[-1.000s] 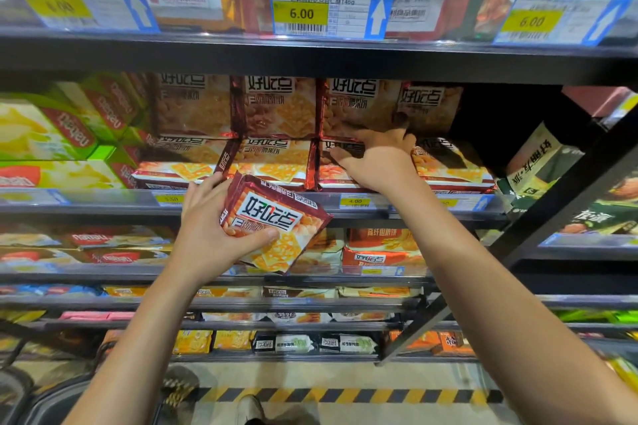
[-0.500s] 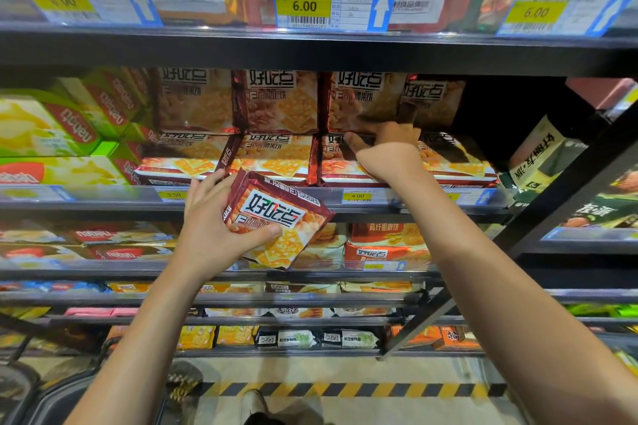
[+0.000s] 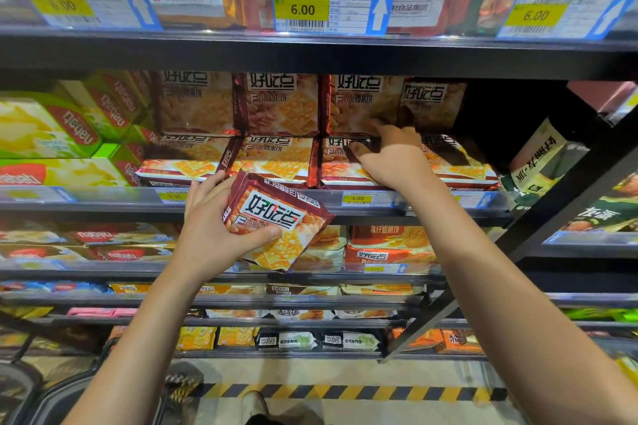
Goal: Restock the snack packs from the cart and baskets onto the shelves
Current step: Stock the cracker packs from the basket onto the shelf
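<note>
A big dark shelf rack [image 3: 310, 55] fills the view, with many levels of snacks. On the level in front of the person, red-brown cracker packs [image 3: 276, 103] stand up in a row at the back, and more of the same packs [image 3: 276, 162] lie flat in front of them. Green and yellow boxes [image 3: 51, 134] sit to the left of them on the same level. On the level above, a blue and yellow price tag [image 3: 331, 9] reads 6.00. Down low, a yellow and black striped line [image 3: 345, 392] runs across the floor. The left hand [image 3: 214, 228] is curled around one cracker pack [image 3: 276, 221], thumb on the front, holding it tilted in the air just in front of the shelf edge. The right hand [image 3: 393, 155] reaches into the shelf, with its fingers on the packs where the standing ones meet the flat ones. I cannot tell if it is gripping a pack or only touching. The two hands are apart.
</note>
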A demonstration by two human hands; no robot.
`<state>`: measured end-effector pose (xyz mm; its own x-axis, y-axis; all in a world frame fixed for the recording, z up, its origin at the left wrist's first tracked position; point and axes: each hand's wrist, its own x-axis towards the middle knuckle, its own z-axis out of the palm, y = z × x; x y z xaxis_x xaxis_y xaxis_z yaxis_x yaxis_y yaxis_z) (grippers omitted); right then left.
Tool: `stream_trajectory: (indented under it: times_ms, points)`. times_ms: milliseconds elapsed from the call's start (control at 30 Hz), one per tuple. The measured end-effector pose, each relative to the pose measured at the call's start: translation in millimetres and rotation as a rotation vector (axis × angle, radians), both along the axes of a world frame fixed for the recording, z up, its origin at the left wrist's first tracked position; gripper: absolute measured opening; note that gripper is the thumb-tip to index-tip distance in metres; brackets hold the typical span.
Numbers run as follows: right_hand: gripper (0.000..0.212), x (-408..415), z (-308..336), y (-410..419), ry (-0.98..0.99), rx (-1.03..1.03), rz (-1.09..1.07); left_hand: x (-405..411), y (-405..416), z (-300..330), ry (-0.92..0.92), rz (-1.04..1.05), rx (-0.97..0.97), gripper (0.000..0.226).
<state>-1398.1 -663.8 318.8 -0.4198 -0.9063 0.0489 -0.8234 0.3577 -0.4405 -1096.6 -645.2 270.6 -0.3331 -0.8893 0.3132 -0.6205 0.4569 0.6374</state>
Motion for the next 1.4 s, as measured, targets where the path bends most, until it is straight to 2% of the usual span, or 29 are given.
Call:
stream_trajectory:
  times_ms: [267, 433, 533, 633, 733, 833, 1033, 1133, 1233, 1267, 1333, 1400]
  points:
    - [0.062, 2.3, -1.5, 1.9, -0.043, 0.008, 0.012, 0.1, 2.2, 8.1, 0.002, -0.022, 0.049, 0.048]
    - [0.048, -1.8, 8.3, 25.5, -0.145, -0.206, -0.058, 2.8, -0.9, 15.0, 0.054, 0.002, 0.152, 0.051]
    - [0.042, 2.2, 13.1, 49.7, -0.203, -0.354, 0.019, 0.1, 1.7, 22.6, 0.149, 0.012, 0.273, 0.055]
    - [0.033, 13.3, 12.4, 77.6, -0.331, -0.445, 0.106, -10.7, 8.9, 30.7, 0.328, -0.006, 0.355, 0.052]
    - [0.048, 22.9, 7.4, 101.9, -0.470, -0.426, 0.149, -32.1, 23.6, 39.9, 0.505, 0.026, 0.364, 0.036]
    - [0.062, 27.3, 1.8, 115.4, -0.667, -0.392, 0.141, -59.2, 36.0, 45.6, 0.620, 0.032, 0.347, 0.039]
    - [0.054, 16.9, 1.2, 128.3, -0.773, -0.410, 0.180, -113.1, 45.6, 54.6, 0.717, -0.011, 0.362, 0.034]
    - [0.052, 5.7, 6.8, 131.3, -0.749, -0.478, 0.168, -130.9, 47.4, 59.9, 0.714, -0.053, 0.387, 0.032]
    - [0.053, -10.7, 12.3, 132.5, -0.648, -0.543, 0.117, -136.6, 39.8, 56.8, 0.527, -0.154, 0.325, 0.031]
    - [0.054, -16.9, 13.8, 133.2, -0.607, -0.552, 0.093, -135.6, 35.1, 52.9, 0.387, -0.156, 0.237, 0.033]
    - [0.056, -31.6, 14.3, 133.1, -0.560, -0.581, 0.018, -129.0, 25.0, 37.9, -0.032, -0.111, 0.054, 0.057]
    - [0.055, -46.8, 13.4, 131.5, -0.556, -0.629, -0.065, -121.6, 22.2, 23.6, -0.339, -0.078, 0.008, 0.081]
